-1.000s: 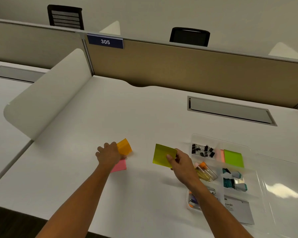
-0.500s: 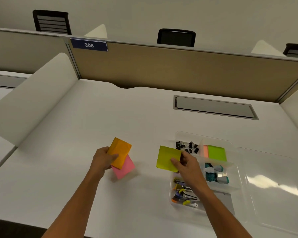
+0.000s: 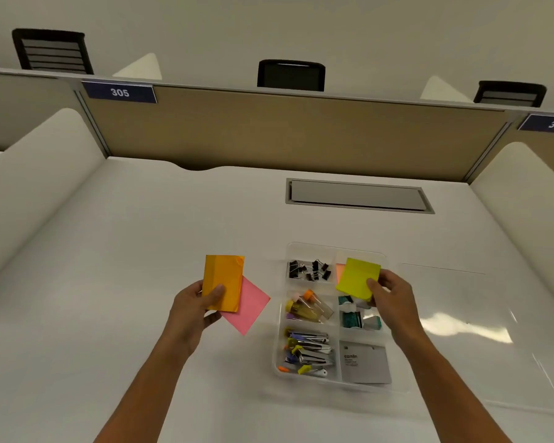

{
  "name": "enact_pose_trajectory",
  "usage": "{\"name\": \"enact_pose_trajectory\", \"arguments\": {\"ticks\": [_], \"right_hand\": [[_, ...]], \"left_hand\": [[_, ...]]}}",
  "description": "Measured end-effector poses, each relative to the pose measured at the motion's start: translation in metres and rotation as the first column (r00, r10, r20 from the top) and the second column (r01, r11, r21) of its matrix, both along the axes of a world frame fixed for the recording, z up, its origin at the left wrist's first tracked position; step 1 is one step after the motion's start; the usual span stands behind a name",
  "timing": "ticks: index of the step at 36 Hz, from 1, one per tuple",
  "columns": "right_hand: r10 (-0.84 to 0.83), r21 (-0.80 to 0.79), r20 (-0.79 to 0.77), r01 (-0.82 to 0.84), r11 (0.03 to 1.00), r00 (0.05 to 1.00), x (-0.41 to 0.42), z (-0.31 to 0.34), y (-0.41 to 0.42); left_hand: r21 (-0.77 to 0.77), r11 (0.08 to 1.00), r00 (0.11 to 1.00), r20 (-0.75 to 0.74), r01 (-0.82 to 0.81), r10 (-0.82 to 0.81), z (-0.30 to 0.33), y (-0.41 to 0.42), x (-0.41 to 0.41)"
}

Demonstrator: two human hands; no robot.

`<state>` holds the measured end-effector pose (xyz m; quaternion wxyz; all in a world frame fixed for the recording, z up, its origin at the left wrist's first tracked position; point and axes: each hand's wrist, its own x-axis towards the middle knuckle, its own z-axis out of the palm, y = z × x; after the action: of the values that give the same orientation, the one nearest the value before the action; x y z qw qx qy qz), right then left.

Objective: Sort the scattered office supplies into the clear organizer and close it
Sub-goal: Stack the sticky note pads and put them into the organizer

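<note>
Both forearms reach forward; left hand (image 3: 191,310) and right hand (image 3: 394,298) each pinch with thumb on top.

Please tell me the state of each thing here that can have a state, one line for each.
Clear organizer: open, lid flat on the desk at its right.
Yellow-green sticky pad: held by right hand over the far right compartment.
Orange sticky pad: held by left hand.
Pink sticky pad: under the orange one.
</note>
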<state>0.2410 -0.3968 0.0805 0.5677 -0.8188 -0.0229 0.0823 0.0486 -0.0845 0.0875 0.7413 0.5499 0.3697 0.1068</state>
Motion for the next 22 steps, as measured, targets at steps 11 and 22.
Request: {"name": "enact_pose_trajectory", "arguments": {"ticks": [11,22], "right_hand": [[-0.007,-0.233,0.025,0.012,0.972,1.000,0.062,-0.002,-0.018],[0.173,-0.389,-0.060,-0.182,0.903,0.983,0.089,-0.011,-0.005]], "left_hand": [[-0.047,0.999,1.000,0.017,-0.016,0.017,-0.002,-0.029,0.008],[-0.047,0.998,0.999,0.031,-0.043,0.045,-0.001,-0.048,0.008]]}}
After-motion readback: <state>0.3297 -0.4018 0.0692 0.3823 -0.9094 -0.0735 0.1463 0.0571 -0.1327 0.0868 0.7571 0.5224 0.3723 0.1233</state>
